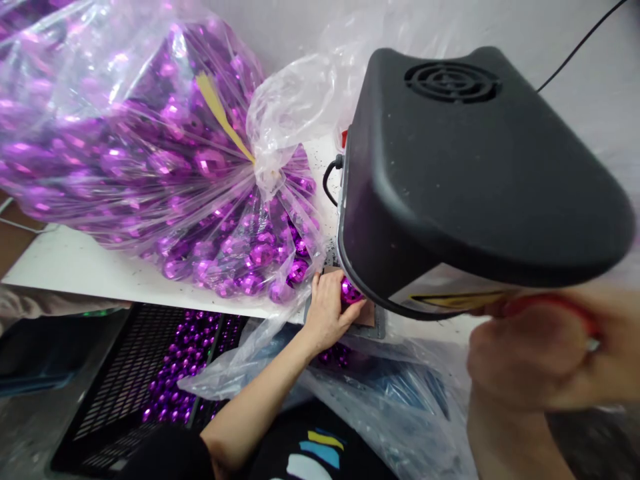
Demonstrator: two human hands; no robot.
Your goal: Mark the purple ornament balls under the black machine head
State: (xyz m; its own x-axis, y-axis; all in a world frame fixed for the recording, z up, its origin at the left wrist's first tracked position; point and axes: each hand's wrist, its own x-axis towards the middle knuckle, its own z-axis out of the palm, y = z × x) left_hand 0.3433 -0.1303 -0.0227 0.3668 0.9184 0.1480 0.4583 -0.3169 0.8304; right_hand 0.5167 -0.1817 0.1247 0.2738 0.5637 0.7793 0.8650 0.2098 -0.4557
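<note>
My left hand (327,308) reaches under the black machine housing (465,167) and holds a shiny purple faceted ball (350,292) against the small plate at the table's front edge. My right hand (530,357), blurred and close to the camera, is closed around a red handle (555,305) at the machine's right side. The ball is partly hidden by the housing's lower rim.
A big clear plastic bag (150,153) full of purple balls lies on the white table (70,267) to the left. Below sits a black mesh crate (125,387) with more purple balls. Loose plastic sheeting (390,400) covers my lap. A black cable (580,47) runs at the back right.
</note>
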